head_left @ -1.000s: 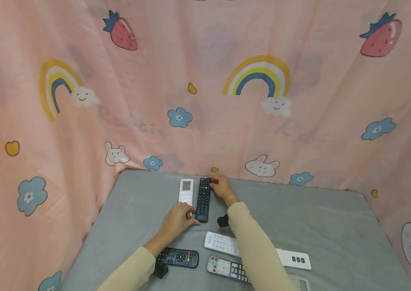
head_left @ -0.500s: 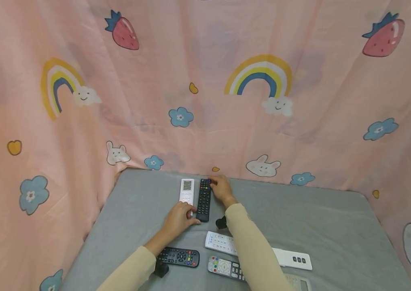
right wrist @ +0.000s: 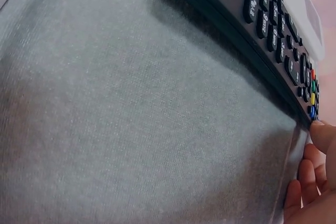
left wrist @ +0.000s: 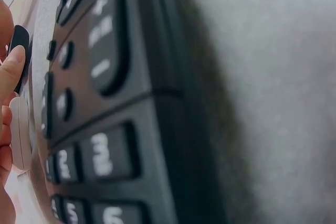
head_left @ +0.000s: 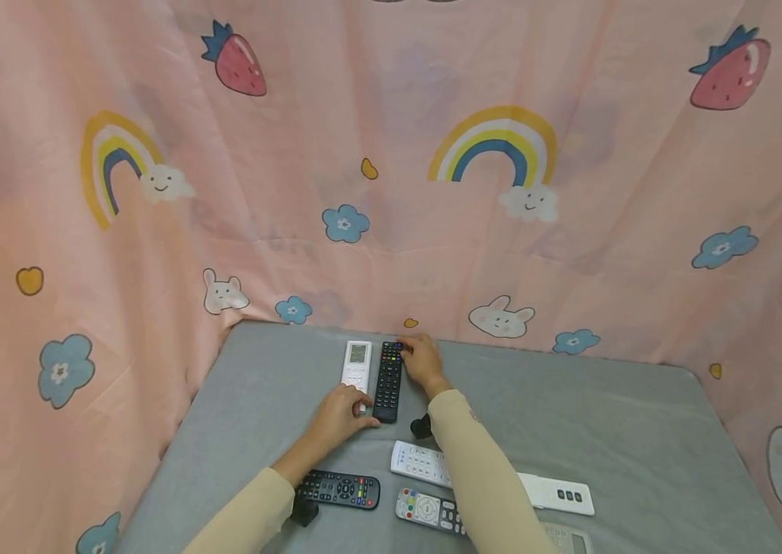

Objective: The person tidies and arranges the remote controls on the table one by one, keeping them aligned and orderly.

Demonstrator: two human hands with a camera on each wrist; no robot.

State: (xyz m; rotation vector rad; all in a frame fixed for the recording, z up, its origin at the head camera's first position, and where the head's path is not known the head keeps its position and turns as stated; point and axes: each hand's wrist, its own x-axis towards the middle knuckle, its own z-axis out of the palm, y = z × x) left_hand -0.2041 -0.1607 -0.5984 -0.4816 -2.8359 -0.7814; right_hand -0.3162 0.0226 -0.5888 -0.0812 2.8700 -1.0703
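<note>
A black remote control (head_left: 388,382) lies lengthwise near the back edge of the table, just right of a white remote control with a small screen (head_left: 356,365). My right hand (head_left: 424,362) pinches the black remote's far right corner, beside its coloured buttons. In the right wrist view, the thumb (right wrist: 323,134) meets that corner. My left hand (head_left: 337,415) covers the white remote's near end. Its thumb touches the near end of the black remote, its bent fingers are by the white one. A second black remote (left wrist: 121,77) fills the left wrist view, below that wrist.
A white remote (head_left: 420,463), a grey remote with coloured buttons (head_left: 427,509), a white three-button remote (head_left: 564,494) and a partly hidden pale device with a screen (head_left: 574,538) lie nearer, around the right sleeve. A pink printed curtain (head_left: 391,254) borders the grey table (head_left: 613,415).
Both hands stay almost where they were at the two ends of the black remote. The right forearm has shifted slightly left. The remotes keep their arrangement.
</note>
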